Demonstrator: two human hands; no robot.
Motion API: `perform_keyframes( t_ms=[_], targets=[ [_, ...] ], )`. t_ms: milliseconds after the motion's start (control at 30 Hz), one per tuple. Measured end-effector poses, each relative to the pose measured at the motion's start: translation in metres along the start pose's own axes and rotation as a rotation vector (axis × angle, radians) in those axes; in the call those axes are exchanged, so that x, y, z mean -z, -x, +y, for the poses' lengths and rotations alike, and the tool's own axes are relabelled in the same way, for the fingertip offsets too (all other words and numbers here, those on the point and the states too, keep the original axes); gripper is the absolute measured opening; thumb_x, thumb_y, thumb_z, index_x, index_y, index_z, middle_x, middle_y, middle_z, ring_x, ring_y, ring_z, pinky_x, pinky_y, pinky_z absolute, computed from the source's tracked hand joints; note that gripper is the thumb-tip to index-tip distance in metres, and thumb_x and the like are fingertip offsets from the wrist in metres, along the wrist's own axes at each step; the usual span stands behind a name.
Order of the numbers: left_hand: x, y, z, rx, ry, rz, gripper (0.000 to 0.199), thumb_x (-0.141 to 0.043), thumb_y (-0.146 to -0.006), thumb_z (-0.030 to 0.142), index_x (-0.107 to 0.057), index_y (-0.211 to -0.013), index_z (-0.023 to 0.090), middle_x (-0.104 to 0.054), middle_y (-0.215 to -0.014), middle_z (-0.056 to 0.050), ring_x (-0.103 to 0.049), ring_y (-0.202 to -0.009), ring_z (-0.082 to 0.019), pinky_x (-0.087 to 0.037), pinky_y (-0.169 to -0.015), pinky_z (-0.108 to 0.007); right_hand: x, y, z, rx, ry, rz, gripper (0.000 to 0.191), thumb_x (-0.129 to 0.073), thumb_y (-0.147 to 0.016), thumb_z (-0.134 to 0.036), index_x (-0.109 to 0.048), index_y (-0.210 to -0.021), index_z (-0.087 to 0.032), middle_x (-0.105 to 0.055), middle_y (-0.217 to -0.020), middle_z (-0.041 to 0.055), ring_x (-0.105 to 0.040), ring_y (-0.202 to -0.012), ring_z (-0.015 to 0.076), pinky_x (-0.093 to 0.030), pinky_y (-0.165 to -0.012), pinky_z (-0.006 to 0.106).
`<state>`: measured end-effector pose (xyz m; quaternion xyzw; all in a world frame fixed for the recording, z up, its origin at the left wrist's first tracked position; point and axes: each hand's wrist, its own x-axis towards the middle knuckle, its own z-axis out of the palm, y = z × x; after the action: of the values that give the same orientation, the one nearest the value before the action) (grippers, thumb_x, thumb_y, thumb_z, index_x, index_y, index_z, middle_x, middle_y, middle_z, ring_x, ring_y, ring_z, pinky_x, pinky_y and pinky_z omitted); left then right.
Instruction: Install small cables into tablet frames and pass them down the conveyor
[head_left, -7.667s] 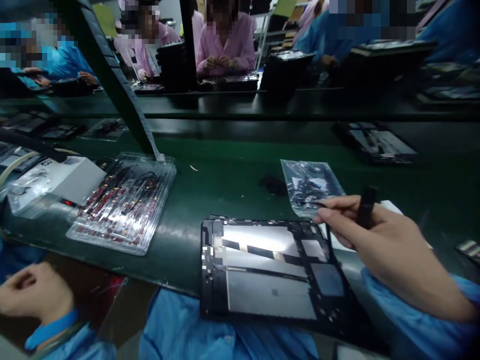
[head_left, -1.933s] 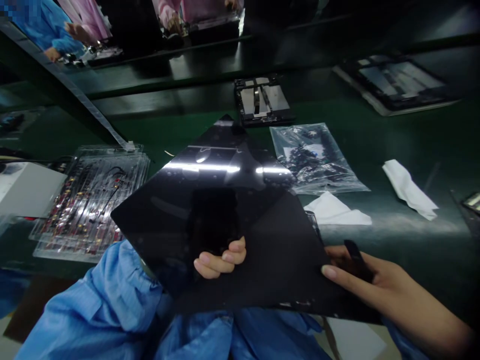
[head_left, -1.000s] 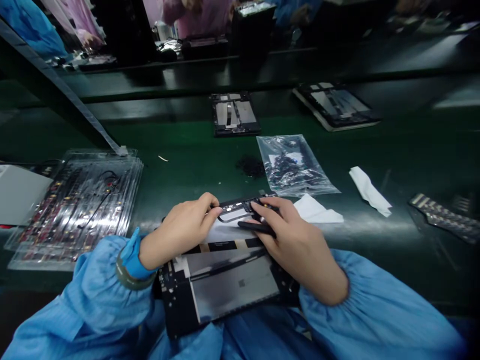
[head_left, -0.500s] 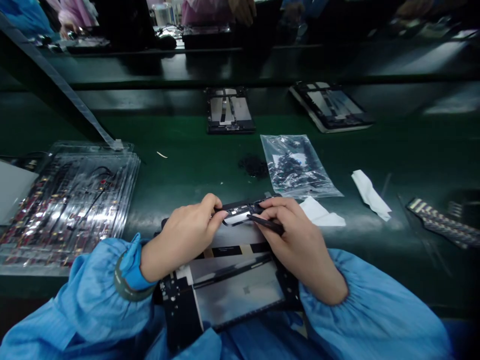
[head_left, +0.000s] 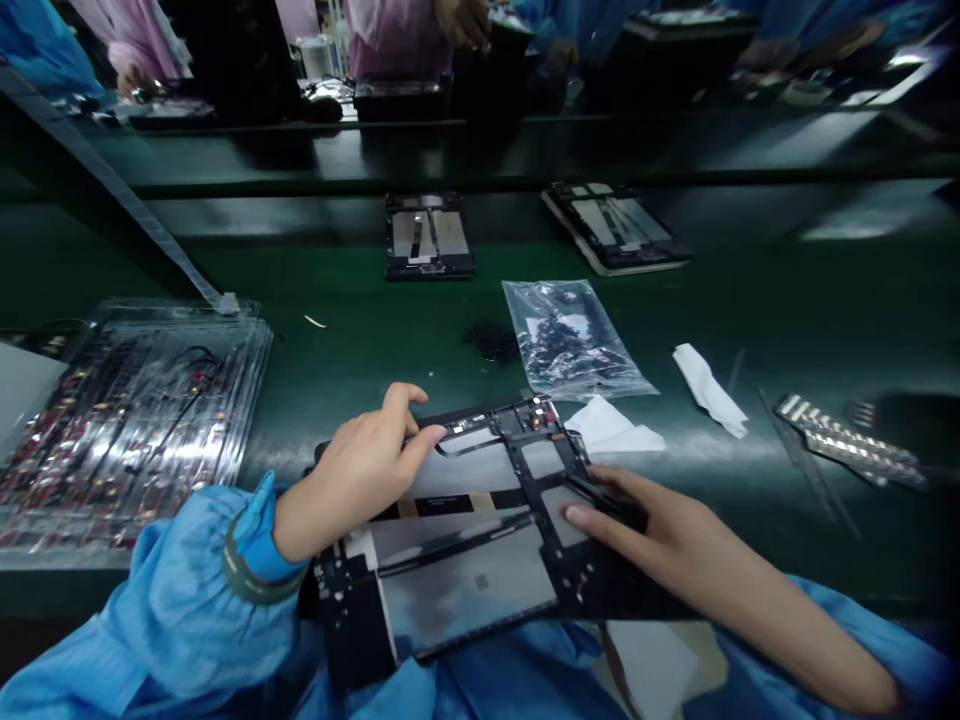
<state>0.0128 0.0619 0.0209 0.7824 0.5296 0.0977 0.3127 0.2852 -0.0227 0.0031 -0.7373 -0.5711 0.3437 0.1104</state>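
An opened tablet-like device (head_left: pixel 465 560), with silver battery panels and black frame, lies tilted in front of me. My left hand (head_left: pixel 364 470) is at its upper left edge, thumb on the edge and index finger raised apart from it. At the right side, my right hand (head_left: pixel 652 520) has its thumb on the device's frame and holds black tweezers (head_left: pixel 592 492) between thumb and fingers. A clear bag of small black parts (head_left: pixel 570 340) lies beyond the device, beside a loose pile of black bits (head_left: pixel 493 340).
Stacked clear trays of circuit parts (head_left: pixel 142 430) stand at the left. Two more opened devices (head_left: pixel 427 237) (head_left: pixel 615 228) lie further back. White tissues (head_left: pixel 709 390) and a strip of metallic parts (head_left: pixel 847 440) are at the right. Other people's hands are across the bench.
My right hand has moved right and down from the device's top edge to its right side. My left index finger has lifted. The view has shifted slightly.
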Motion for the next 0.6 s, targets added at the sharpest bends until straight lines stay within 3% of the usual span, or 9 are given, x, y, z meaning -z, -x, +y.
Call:
perform_keyframes(
  t_ms=[67, 167, 233, 333, 367, 433, 500, 600],
  targets=[
    [-0.001, 0.001, 0.001, -0.021, 0.080, 0.034, 0.031, -0.045, -0.091, 0.039, -0.040, -0.114, 0.019, -0.061, -0.075, 0.002, -0.060, -0.066, -0.017, -0.042, -0.059, -0.029, 0.001, 0.005, 0.000, 0.021, -0.213, -0.063, 0.057, -0.064, -0.065, -0.064, -0.062, -0.103, -0.021, -0.070, -0.102, 0.0102, -0.067, -0.089, 0.0314, -0.056, -0.074, 0.039],
    [0.002, 0.005, 0.001, -0.094, 0.143, 0.138, 0.032, -0.050, -0.089, 0.039, -0.043, -0.113, 0.019, -0.060, -0.081, 0.001, -0.059, -0.068, -0.015, -0.046, -0.062, -0.028, 0.002, 0.016, -0.016, 0.029, -0.557, -0.126, 0.049, -0.069, -0.066, -0.054, -0.062, -0.102, -0.022, -0.069, -0.106, 0.0094, -0.066, -0.093, 0.0296, -0.057, -0.076, 0.036],
    [0.008, 0.011, -0.001, -0.149, 0.130, 0.310, 0.030, -0.054, -0.087, 0.039, -0.049, -0.110, 0.020, -0.060, -0.091, -0.002, -0.060, -0.075, -0.015, -0.048, -0.066, -0.029, 0.005, 0.020, -0.031, -0.048, -0.757, -0.078, 0.046, -0.072, -0.066, -0.049, -0.062, -0.103, -0.023, -0.070, -0.103, 0.0088, -0.068, -0.087, 0.0277, -0.058, -0.071, 0.035],
    [0.022, 0.024, -0.010, -0.220, 0.165, 0.684, 0.024, -0.057, -0.086, 0.032, -0.054, -0.107, 0.019, -0.058, -0.105, -0.006, -0.058, -0.096, -0.017, -0.048, -0.084, -0.032, 0.016, 0.003, -0.056, -0.130, -0.935, 0.029, 0.048, -0.078, -0.056, -0.041, -0.062, -0.099, -0.026, -0.071, -0.089, 0.0056, -0.068, -0.072, 0.0255, -0.058, -0.060, 0.033],
    [0.027, 0.029, -0.014, -0.213, 0.242, 0.765, 0.022, -0.057, -0.086, 0.029, -0.055, -0.106, 0.019, -0.059, -0.105, -0.006, -0.058, -0.098, -0.017, -0.047, -0.087, -0.032, 0.022, -0.010, -0.065, -0.120, -0.955, 0.060, 0.048, -0.080, -0.052, -0.038, -0.062, -0.095, -0.025, -0.071, -0.083, 0.0045, -0.067, -0.065, 0.0244, -0.057, -0.055, 0.032],
    [0.034, 0.036, -0.024, -0.139, 0.492, 0.813, 0.018, -0.057, -0.086, 0.027, -0.056, -0.102, 0.018, -0.062, -0.097, -0.005, -0.062, -0.090, -0.014, -0.050, -0.083, -0.028, 0.032, -0.047, -0.090, -0.064, -0.955, 0.126, 0.037, -0.078, -0.050, -0.032, -0.061, -0.082, -0.023, -0.065, -0.068, 0.0030, -0.061, -0.052, 0.0204, -0.053, -0.045, 0.030],
    [0.036, 0.041, -0.034, -0.035, 0.759, 0.774, 0.017, -0.058, -0.085, 0.029, -0.057, -0.098, 0.018, -0.064, -0.088, -0.002, -0.064, -0.076, -0.010, -0.052, -0.073, -0.023, 0.038, -0.094, -0.122, -0.018, -0.875, 0.199, 0.014, -0.067, -0.067, -0.027, -0.055, -0.070, -0.020, -0.053, -0.054, -0.0006, -0.049, -0.041, 0.0128, -0.043, -0.037, 0.024],
    [0.033, 0.042, -0.048, 0.070, 1.003, 0.741, 0.019, -0.063, -0.082, 0.030, -0.057, -0.095, 0.017, -0.064, -0.082, 0.000, -0.063, -0.067, -0.007, -0.051, -0.066, -0.018, 0.031, -0.170, -0.180, 0.098, -0.777, 0.200, 0.030, -0.055, -0.085, -0.020, -0.038, -0.060, -0.021, -0.030, -0.046, -0.0090, -0.025, -0.034, 0.0043, -0.021, -0.032, 0.018]
  ],
)
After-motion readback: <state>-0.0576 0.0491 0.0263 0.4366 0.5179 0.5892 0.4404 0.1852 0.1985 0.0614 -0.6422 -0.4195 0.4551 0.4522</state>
